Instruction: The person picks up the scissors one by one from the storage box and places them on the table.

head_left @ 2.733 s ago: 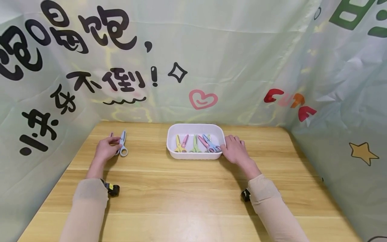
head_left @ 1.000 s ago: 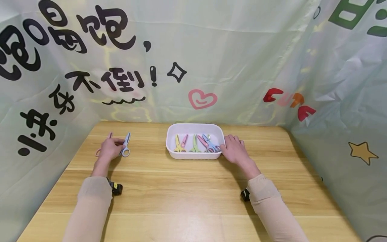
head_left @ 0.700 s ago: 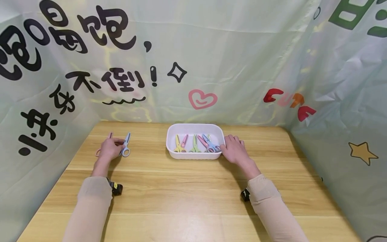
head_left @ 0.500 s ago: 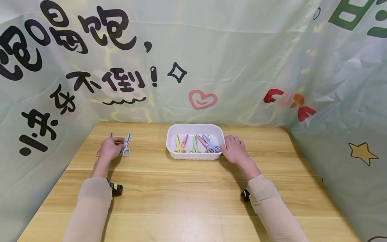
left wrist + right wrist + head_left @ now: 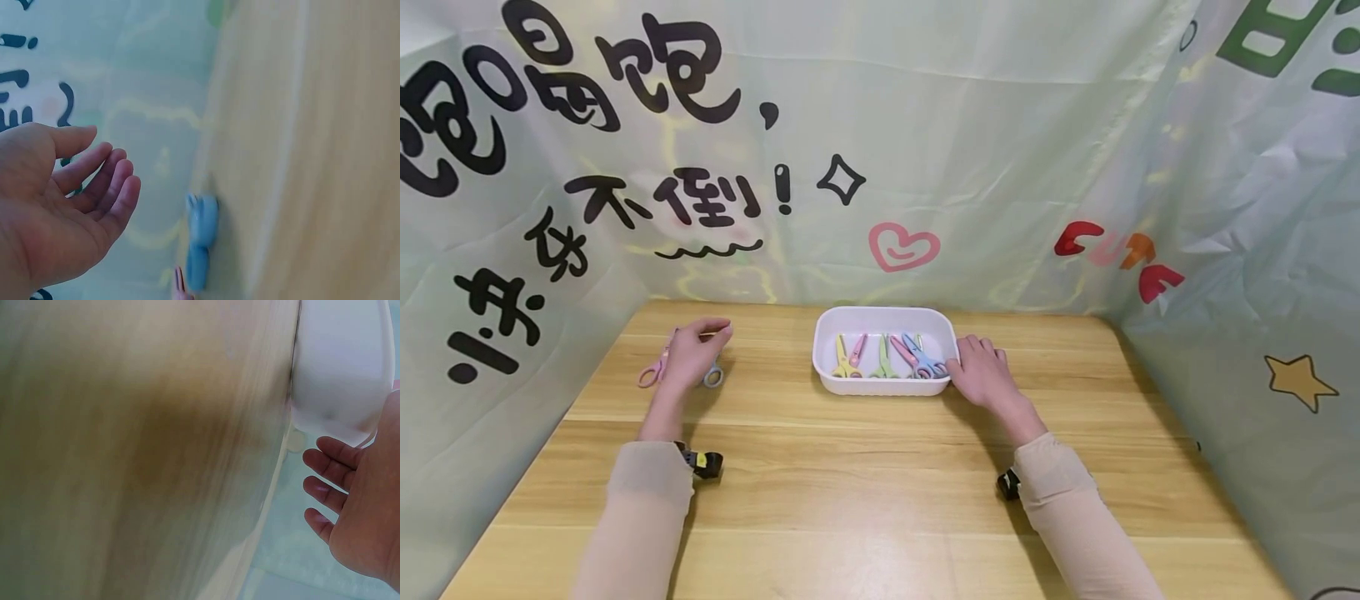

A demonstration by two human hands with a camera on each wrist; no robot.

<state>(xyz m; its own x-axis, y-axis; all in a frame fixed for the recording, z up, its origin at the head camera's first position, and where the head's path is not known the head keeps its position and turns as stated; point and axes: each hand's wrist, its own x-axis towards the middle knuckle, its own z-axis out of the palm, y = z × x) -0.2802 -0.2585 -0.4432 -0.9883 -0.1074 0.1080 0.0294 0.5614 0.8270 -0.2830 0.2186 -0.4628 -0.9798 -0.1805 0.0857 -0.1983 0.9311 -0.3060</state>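
My left hand (image 5: 694, 354) is raised at the table's left side, fingers loosely bent and holding nothing. Beneath and beside it lie pink scissors (image 5: 662, 360) and blue scissors (image 5: 203, 222); in the head view the hand hides much of both. The left wrist view shows the palm apart from the blue pair. At the back middle, my right hand (image 5: 985, 372) holds the right end of a white plastic bin (image 5: 880, 387), thumb at the rim and fingers along the outside. Inside are yellow scissors (image 5: 844, 365), green scissors (image 5: 884, 363), blue scissors (image 5: 927, 367) and pink ones.
The wooden table (image 5: 820, 500) stretches toward me from a printed cloth backdrop (image 5: 985, 150), which also rises along both sides. A black wrist camera (image 5: 703, 464) sits on the left sleeve, another (image 5: 1009, 484) on the right.
My left hand moved right to the blue scissors, which were shifted slightly rightward, then let go of them and lifted. My right hand and the bin stayed in place.
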